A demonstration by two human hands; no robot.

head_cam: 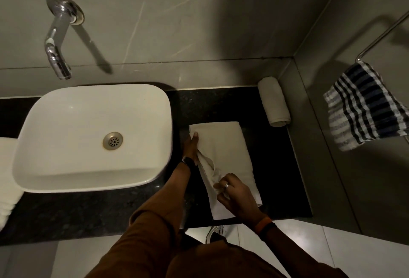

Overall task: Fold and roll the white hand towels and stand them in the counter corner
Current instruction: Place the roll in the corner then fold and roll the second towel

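Your soft white towel lies folded flat on the speckled black surface, centre-right of frame. Your left hand presses its edge, grip spread; your right hand pinches crumpled cloth.

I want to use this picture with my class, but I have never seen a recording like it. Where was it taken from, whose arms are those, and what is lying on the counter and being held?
There is no machine here. The single picture comes from a wide-angle camera worn on a person's head, looking down at their own two bare hands.

Below is a dark counter with a white basin on it and a chrome tap on the wall above.

A white hand towel lies flat on the counter, partly folded. The left hand presses on its far left edge. The right hand, wearing a ring, has a pinching grip on a loose fold near the front.

One rolled towel already stands in the corner, right of the basin. A stack of white towels shows at the far left edge. A striped cloth hangs from a rail on the side wall.
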